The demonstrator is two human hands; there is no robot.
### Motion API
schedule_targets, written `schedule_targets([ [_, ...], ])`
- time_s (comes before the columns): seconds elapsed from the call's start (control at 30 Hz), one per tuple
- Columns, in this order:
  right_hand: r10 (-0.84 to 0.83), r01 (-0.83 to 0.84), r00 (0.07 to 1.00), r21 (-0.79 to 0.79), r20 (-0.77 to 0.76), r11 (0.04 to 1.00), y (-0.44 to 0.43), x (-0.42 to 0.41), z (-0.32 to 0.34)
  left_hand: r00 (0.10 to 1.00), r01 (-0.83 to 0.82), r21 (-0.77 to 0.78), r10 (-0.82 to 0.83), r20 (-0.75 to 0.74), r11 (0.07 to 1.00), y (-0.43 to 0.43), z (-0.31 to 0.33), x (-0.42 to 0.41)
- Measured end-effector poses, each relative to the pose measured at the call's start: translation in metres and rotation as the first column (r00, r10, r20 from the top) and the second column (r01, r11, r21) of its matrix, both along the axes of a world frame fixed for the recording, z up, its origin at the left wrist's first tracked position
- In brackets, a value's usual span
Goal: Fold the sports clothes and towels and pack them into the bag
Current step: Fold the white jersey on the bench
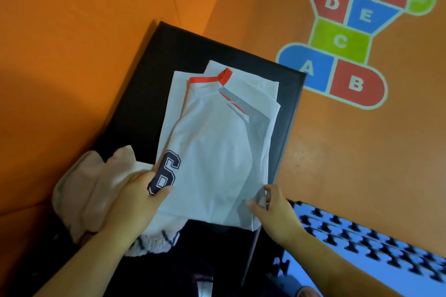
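A white sports jersey [212, 142] with a red collar, grey side panels and a dark number lies partly folded on a black bench [154, 113]. My left hand [137, 195] grips its near left edge by the number. At the near right corner my right hand [272, 207] pinches the grey panel. A pale pink towel [82, 190] lies bunched to the left of my left hand. Under the jersey's near edge shows a white garment [154, 243] with dark stripes. No bag is in view.
Orange floor surrounds the bench. A painted hopscotch with letters [350, 29] lies at the upper right. A blue interlocking mat [362, 236] with dark notches sits at the lower right, beside the bench's edge.
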State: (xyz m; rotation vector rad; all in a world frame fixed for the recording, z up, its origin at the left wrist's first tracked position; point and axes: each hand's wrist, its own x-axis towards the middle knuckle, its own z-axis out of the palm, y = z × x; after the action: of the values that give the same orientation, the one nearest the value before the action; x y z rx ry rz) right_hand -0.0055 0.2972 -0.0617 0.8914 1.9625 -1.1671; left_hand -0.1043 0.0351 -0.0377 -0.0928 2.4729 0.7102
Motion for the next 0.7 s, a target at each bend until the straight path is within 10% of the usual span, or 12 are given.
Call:
schedule_targets([
  [0.5,-0.061,0.099,0.955,0.116,-0.291,0.988,-0.033,0.035,0.003,0.994,-0.048,0.150,0.062,-0.087,0.987,-0.022,0.012,0.027],
  [0.7,-0.234,0.202,0.952,-0.169,-0.198,0.965,-0.027,0.036,0.011,0.991,-0.131,0.289,0.131,0.021,0.948,-0.023,0.021,0.036],
])
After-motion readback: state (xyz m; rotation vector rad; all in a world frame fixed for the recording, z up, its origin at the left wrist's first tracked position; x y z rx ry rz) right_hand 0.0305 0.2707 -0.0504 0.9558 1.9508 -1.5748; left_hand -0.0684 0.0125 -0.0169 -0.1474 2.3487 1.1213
